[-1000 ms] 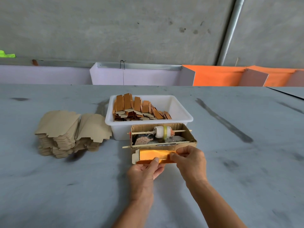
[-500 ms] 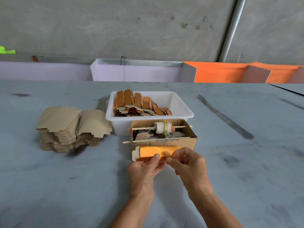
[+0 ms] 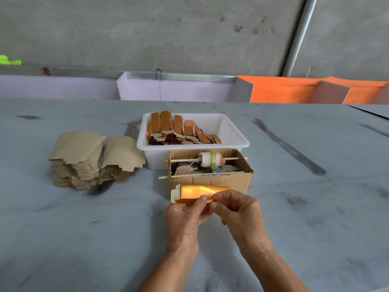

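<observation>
A small gold-orange foil-faced carton (image 3: 195, 192) lies folded in front of me, its pale end flap sticking out to the left. My left hand (image 3: 185, 218) pinches its near edge from below with thumb and fingers. My right hand (image 3: 237, 211) pinches the same edge just to the right, fingers curled over the carton's right part. Both hands hover just above the grey table (image 3: 84, 239). The carton's right end is hidden behind my right hand.
Directly behind the carton stands an open cardboard box (image 3: 221, 180) with a tape roll (image 3: 210, 160) on a stick. A white tub (image 3: 231, 131) of folded orange cartons sits behind it. A stack of flat brown blanks (image 3: 92, 159) lies at the left.
The carton has been folded tighter, from a wider open sheet into a narrower tube. My right hand slid left along its near edge toward my left hand.
</observation>
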Available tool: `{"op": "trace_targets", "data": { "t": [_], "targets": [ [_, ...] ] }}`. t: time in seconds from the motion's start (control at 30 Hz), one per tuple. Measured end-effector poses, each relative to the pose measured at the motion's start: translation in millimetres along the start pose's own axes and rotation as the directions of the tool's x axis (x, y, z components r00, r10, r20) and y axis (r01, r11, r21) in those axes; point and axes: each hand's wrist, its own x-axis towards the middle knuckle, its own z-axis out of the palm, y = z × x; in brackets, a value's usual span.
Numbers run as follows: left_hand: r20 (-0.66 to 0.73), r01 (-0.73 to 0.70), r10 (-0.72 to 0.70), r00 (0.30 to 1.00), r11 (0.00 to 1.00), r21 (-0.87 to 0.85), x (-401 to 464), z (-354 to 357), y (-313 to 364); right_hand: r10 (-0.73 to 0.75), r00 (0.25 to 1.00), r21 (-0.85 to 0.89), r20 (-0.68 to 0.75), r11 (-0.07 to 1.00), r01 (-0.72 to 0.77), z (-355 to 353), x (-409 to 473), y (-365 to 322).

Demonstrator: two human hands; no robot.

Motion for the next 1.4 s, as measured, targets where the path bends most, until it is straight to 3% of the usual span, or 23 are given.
{"op": "trace_targets", "data": {
  "t": [0.77,1.1,1.4],
  "targets": [
    [-0.004,0.015,-0.015,1.000,1.000,0.019,1.7,-5.0,-1.2,0.084,0.996,-0.129,0.029,0.988,-0.080,-0.2,6.1,1.5],
    [-0.025,0.157,-0.160,0.987,0.984,-0.086,6.1,-3.6,-1.0,0.131,0.987,-0.207,0.095,0.972,-0.109,-3.9,11.4,-3.8],
    [-0.062,0.147,-0.149,0.987,0.988,-0.035,3.8,1.9,4.5,0.122,0.980,-0.244,0.157,0.966,-0.081,-7.8,12.5,-14.2]
  ]
}}
